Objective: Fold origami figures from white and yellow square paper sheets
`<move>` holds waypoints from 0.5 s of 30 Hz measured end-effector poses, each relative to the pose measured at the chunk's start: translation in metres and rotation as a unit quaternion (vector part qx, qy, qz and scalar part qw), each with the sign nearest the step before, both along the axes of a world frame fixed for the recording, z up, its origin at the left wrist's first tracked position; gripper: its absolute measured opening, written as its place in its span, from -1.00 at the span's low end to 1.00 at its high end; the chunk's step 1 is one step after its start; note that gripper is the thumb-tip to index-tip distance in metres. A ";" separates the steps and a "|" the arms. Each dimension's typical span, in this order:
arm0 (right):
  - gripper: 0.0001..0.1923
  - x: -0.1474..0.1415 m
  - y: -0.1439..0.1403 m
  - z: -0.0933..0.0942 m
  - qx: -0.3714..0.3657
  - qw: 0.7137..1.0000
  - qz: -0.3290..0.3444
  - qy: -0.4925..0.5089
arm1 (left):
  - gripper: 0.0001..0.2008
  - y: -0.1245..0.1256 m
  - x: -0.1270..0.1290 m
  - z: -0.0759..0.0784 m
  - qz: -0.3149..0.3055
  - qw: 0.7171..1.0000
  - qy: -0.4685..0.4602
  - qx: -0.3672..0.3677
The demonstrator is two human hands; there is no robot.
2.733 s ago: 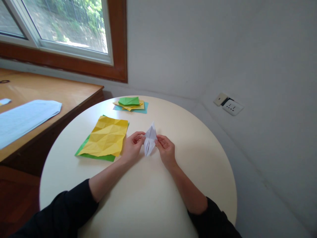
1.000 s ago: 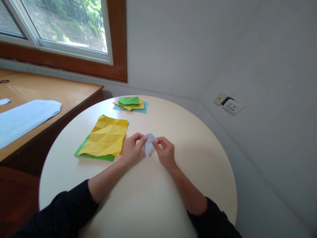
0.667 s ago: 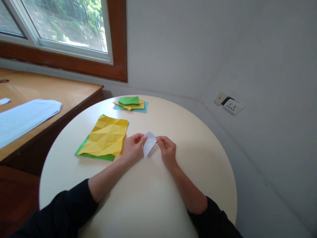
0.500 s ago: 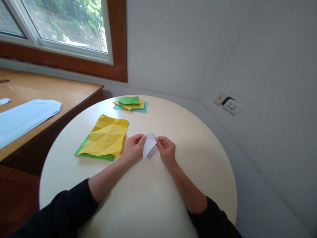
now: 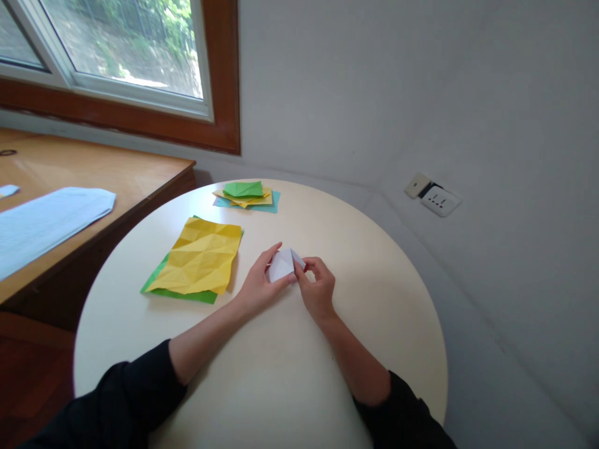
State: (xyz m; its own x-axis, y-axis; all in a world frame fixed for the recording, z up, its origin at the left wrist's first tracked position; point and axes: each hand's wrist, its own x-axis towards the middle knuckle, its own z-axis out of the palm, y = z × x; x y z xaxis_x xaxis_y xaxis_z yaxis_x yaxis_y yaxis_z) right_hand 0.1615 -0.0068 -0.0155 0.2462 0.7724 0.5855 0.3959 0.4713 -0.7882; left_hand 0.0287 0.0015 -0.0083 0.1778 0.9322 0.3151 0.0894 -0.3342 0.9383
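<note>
A small folded white paper (image 5: 282,264) sits between both hands above the round cream table (image 5: 355,274). My left hand (image 5: 260,284) cups it from the left, thumb under it and a finger stretched along its far edge. My right hand (image 5: 317,288) pinches its right corner with curled fingers. The paper is compact and lies nearly flat, tipped slightly toward me.
A creased yellow sheet (image 5: 201,255) lies over a green sheet (image 5: 182,294) left of my hands. A small stack of folded green, yellow and teal papers (image 5: 247,194) rests at the table's far edge. A wooden desk (image 5: 93,181) with a pale blue sheet (image 5: 42,221) stands at left.
The tall pointed white paper has been folded down into a shorter, flatter shape. My left hand shifted under it with a finger extended, and my right hand closed in on its right corner.
</note>
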 end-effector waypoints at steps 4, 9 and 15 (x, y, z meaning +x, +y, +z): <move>-0.88 -0.002 0.002 -0.001 -0.016 0.997 0.015 0.069 | -0.28 -0.001 0.000 0.000 -0.005 0.998 0.026 0.056; -0.78 -0.002 0.004 -0.002 -0.033 0.989 0.050 0.137 | -0.54 -0.001 -0.003 -0.001 -0.017 0.998 0.013 0.066; -0.85 0.001 0.006 -0.005 -0.040 0.990 0.068 0.115 | -0.66 0.003 -0.003 0.000 0.003 0.999 -0.050 0.002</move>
